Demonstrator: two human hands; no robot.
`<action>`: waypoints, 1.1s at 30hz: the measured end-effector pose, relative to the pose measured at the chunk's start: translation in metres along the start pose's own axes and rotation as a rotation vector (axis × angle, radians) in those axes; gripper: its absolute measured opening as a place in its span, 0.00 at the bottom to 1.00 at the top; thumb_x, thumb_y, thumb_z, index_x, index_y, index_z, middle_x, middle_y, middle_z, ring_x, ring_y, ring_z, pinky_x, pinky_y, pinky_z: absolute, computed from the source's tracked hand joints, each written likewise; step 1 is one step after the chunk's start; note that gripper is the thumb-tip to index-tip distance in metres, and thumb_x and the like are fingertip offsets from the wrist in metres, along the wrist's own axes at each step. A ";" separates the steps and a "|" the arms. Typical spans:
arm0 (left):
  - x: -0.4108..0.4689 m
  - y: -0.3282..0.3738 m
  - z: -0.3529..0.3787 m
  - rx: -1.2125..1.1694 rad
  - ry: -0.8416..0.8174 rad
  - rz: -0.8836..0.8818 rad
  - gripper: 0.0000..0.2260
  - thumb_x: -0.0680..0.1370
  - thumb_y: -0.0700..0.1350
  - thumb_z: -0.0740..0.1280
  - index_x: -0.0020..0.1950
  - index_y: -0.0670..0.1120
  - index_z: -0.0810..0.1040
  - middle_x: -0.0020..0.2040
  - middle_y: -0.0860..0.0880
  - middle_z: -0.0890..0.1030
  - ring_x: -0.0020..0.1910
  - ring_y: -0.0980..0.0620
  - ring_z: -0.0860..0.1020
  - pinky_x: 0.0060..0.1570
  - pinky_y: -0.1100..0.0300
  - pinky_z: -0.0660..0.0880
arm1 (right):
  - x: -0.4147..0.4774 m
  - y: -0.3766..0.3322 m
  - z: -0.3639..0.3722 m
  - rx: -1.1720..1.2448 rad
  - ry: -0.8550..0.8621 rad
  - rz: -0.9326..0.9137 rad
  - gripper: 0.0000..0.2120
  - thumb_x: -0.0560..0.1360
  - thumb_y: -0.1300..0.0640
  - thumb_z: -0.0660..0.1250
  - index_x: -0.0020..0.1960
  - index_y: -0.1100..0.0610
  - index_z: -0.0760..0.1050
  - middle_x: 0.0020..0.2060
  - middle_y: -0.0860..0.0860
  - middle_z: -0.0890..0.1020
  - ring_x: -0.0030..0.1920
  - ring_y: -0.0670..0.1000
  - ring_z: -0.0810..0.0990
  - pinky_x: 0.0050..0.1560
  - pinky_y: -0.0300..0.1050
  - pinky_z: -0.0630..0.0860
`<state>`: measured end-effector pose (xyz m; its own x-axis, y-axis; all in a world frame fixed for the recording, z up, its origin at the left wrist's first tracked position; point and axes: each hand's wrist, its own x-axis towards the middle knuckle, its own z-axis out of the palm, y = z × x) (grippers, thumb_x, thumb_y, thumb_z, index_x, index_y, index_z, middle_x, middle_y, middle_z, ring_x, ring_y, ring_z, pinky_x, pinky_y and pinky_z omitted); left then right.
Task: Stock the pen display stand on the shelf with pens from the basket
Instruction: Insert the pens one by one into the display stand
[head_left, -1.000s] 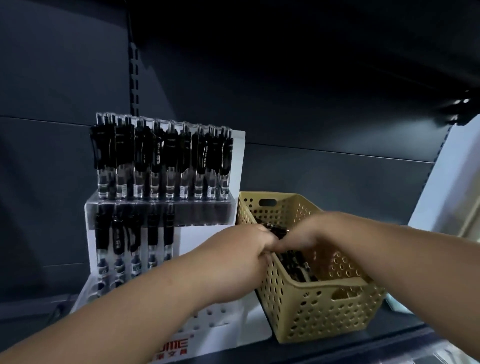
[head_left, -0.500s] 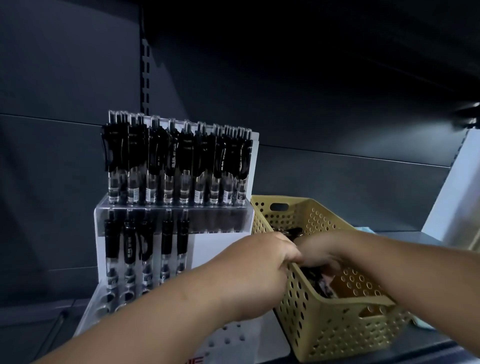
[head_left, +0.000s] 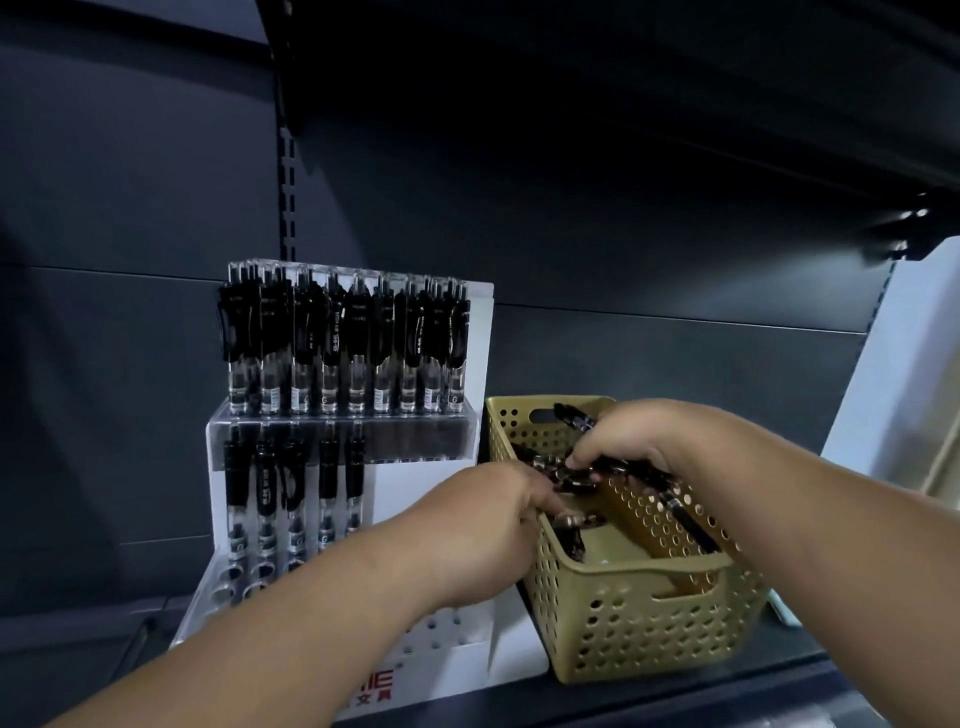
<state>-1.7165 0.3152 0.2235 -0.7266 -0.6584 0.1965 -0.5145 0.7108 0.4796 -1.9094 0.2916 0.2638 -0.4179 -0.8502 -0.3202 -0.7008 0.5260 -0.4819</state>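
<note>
On the far left a slotted upright (head_left: 287, 197) runs up the dark back wall; just right of it the pen display stand (head_left: 415, 499) sits on the shelf (head_left: 779, 691), with a white backboard and clear stepped tiers. Its upper row of pens (head_left: 343, 332) stands upright and fills the tier from end to end, black clips up; the lower row of pens (head_left: 291, 483) holds five, all at the left end of its tier. The nearest tier shows round holes at its left and a white perforated face with red lettering low down.

The left hand (head_left: 488, 525) comes in from the near left, crosses in front of the stand and dips its fingers over the basket's left rim; the fingertips lie among the loose pens (head_left: 574, 522) there, and whether they pinch one cannot be told.

The basket (head_left: 639, 623), tan and perforated, stands just right of the stand, touching or nearly touching its base; a few black pens lie in it.

The right hand (head_left: 634, 436) is over the far part of the basket, fingers curled around a bundle of pens (head_left: 574, 418); one end pokes up to the far left, the others slant down to the near right. At the far right stands a white panel (head_left: 909, 364).
</note>
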 end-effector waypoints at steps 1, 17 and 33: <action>0.000 0.001 0.000 -0.013 -0.008 -0.015 0.19 0.79 0.39 0.59 0.64 0.57 0.77 0.71 0.57 0.69 0.66 0.55 0.71 0.63 0.62 0.69 | -0.002 -0.001 -0.002 0.016 0.006 0.007 0.14 0.79 0.56 0.65 0.35 0.57 0.71 0.23 0.49 0.72 0.23 0.46 0.67 0.24 0.36 0.63; -0.035 0.076 -0.013 -0.923 0.117 -0.264 0.06 0.81 0.52 0.61 0.49 0.52 0.76 0.46 0.49 0.82 0.39 0.52 0.79 0.44 0.57 0.77 | -0.095 -0.011 -0.015 1.215 0.076 -0.399 0.05 0.76 0.61 0.68 0.43 0.59 0.74 0.31 0.51 0.79 0.25 0.44 0.73 0.18 0.35 0.64; -0.128 0.077 -0.027 -0.790 0.011 -0.566 0.06 0.80 0.41 0.58 0.45 0.45 0.72 0.30 0.50 0.69 0.26 0.54 0.65 0.24 0.64 0.67 | -0.154 -0.010 0.023 1.631 0.037 -0.337 0.04 0.77 0.60 0.68 0.44 0.58 0.74 0.32 0.51 0.76 0.28 0.45 0.73 0.27 0.36 0.70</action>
<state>-1.6506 0.4475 0.2585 -0.4592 -0.8571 -0.2334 -0.3294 -0.0798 0.9408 -1.8246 0.4181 0.2991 -0.4125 -0.9106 -0.0252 0.5325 -0.2186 -0.8177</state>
